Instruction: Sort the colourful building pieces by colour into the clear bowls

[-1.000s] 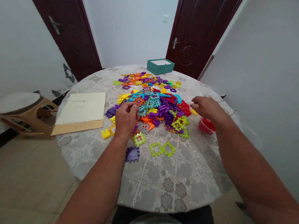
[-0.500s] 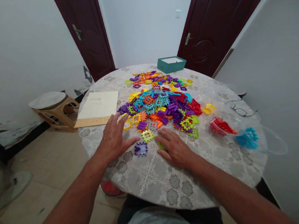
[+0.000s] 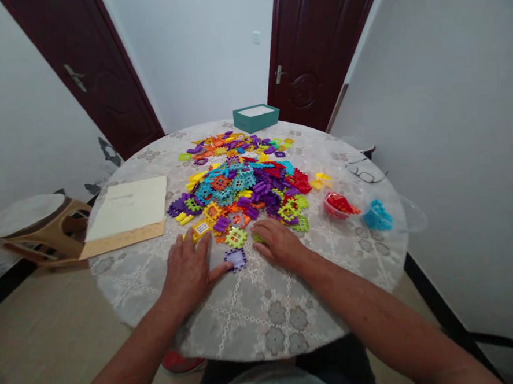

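Observation:
A heap of coloured plastic interlocking tiles (image 3: 243, 187) covers the middle of a round table (image 3: 263, 307) with a patterned grey cloth. My left hand (image 3: 189, 271) lies flat on the cloth near the front of the heap, fingers stretched out, thumb beside a purple square tile (image 3: 235, 258). My right hand (image 3: 279, 244) rests palm down just right of that tile, fingers spread over a green tile whose edge (image 3: 256, 237) peeks out. A yellow-green square tile (image 3: 235, 237) lies between the two hands, slightly farther away.
A cream booklet on brown card (image 3: 127, 208) lies at the left. A small tub of red pieces (image 3: 338, 205), a tub of blue pieces (image 3: 377, 216), eyeglasses (image 3: 366, 173) and a teal box (image 3: 256, 116) sit right and far. A wooden stool (image 3: 36, 225) stands left of the table.
Both hands left the pile and came down flat on the cloth at its near edge; my right hand swung left from beside the red tub. The view has also shifted.

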A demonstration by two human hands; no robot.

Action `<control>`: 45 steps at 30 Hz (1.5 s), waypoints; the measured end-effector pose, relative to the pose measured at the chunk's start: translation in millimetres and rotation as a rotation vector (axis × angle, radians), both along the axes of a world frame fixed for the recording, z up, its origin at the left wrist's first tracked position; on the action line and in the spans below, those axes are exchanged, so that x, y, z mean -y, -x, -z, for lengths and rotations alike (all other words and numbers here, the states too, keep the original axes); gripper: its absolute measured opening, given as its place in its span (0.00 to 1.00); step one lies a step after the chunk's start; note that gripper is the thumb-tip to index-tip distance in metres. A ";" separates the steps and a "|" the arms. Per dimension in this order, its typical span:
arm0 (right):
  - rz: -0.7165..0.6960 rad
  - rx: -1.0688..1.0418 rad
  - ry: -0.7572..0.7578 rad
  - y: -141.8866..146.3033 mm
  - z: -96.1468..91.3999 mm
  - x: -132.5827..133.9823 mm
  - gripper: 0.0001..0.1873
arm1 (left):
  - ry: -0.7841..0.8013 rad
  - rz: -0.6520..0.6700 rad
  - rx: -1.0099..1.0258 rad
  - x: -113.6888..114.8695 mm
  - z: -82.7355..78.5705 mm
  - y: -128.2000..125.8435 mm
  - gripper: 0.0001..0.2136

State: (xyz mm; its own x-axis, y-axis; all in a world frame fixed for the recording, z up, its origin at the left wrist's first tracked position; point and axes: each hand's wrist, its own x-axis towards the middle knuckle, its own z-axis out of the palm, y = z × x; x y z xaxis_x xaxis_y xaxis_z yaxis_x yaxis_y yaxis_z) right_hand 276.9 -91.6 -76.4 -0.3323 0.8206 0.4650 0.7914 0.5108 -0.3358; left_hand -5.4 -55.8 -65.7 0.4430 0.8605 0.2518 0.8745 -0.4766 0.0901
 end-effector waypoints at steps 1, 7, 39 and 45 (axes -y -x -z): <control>0.006 -0.018 0.001 -0.9 0.5 -1.8 0.19 | -0.007 -0.002 0.007 0.4 1.9 -7.9 0.42; 0.034 -0.217 0.008 -2.8 -2.8 -7.2 0.18 | -0.011 -0.034 0.046 1.3 -5.1 -47.6 0.41; 0.148 -1.735 0.573 -57.8 -41.9 -13.5 0.17 | 0.327 0.195 0.441 -14.0 -36.3 -120.9 0.13; 0.088 -1.689 0.542 -52.0 -45.8 -9.9 0.08 | 0.661 0.220 0.766 -22.2 -59.6 -123.3 0.17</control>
